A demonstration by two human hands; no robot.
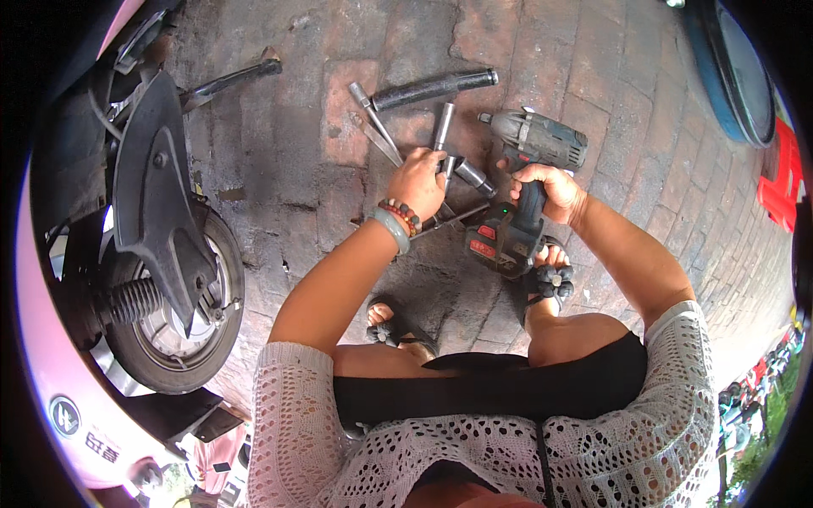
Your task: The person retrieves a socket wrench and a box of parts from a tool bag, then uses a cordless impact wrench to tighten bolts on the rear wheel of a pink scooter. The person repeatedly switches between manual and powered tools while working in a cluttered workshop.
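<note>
My right hand (552, 190) is wrapped round the grip of a black and grey cordless impact wrench (546, 140). The wrench's nose points left, and a red-marked battery (500, 241) sits at its base with a small green light lit. Over a pile of hand tools, my left hand (419, 182) has its fingers curled round a shiny metal socket wrench (444, 127); part of that tool is hidden under the hand. Close by lie a dark socket (476, 176), a steel rod tool (373, 114) and a thick black bar (436, 88).
On the left stands a pink scooter, its wheel (224, 296) and black fender (161, 186) near my left arm. A dark metal leg (229, 83) juts out beside it. Brick paving (644, 110) lies underneath. A blue tub (732, 76) and a red object (783, 178) are at the right.
</note>
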